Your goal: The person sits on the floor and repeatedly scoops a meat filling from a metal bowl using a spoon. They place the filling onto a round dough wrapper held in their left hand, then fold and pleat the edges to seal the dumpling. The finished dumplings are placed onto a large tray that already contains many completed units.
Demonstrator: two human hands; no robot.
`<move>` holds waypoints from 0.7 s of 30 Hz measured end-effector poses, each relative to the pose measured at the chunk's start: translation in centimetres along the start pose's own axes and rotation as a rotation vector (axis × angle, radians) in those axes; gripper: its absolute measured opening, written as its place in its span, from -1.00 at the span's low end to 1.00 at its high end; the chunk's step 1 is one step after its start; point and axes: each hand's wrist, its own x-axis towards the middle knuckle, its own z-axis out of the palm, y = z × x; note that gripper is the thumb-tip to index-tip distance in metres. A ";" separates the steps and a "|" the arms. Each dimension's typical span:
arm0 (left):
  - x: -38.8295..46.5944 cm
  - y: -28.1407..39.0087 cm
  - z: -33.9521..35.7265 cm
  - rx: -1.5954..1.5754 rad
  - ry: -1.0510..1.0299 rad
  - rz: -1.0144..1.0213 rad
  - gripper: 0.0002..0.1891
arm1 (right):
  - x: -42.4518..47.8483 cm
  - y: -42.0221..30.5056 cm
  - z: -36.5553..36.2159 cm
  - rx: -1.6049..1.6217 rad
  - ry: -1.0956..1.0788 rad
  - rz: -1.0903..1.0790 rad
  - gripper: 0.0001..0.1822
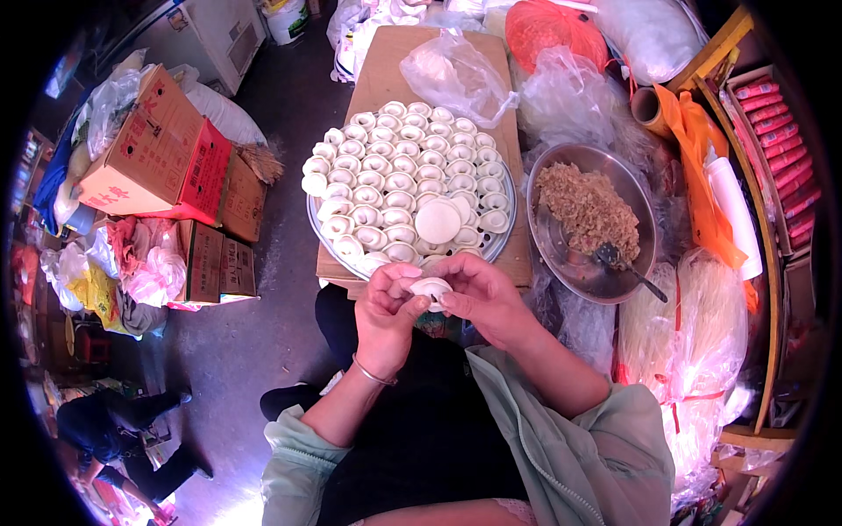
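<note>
Between the fingertips of my left hand (389, 309) and my right hand (483, 296) is a folded dumpling (431, 289), pinched from both sides above my lap. Just beyond my hands lies a round metal tray (510, 227) covered in rows of ring-shaped dumplings (400, 164). A small stack of round dough wrappers (439, 221) rests on the dumplings at the tray's near right. To the right, a steel bowl (549, 253) holds minced filling (585, 204), with a dark-headed spoon (631, 269) leaning in it.
The tray sits on a cardboard box (388, 66) with a clear plastic bag (454, 72) at its far end. Cardboard cartons (151, 144) stand at left. Bundled noodles in plastic (684, 329) and a wooden shelf (766, 342) flank my right. A person (118, 434) bends at lower left.
</note>
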 end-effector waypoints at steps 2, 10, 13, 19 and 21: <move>0.2 0.1 -0.1 0.027 -0.037 -0.048 -0.71 | 0.0 0.1 -0.3 -0.017 0.026 0.019 -0.65; 0.0 -0.3 0.8 -0.072 0.009 -0.082 -0.85 | -0.1 0.4 0.4 0.021 0.108 -0.079 -0.72; -0.1 -0.5 0.6 0.007 -0.041 -0.025 -0.85 | -0.1 0.6 0.8 0.027 0.104 -0.109 -0.72; -0.2 -0.2 0.0 -0.005 -0.015 -0.019 -0.85 | 0.0 0.9 1.2 -0.040 0.093 -0.066 -0.70; -0.1 0.2 -0.2 -0.070 -0.002 -0.065 -0.88 | 0.2 0.8 1.5 0.004 0.106 -0.046 -0.71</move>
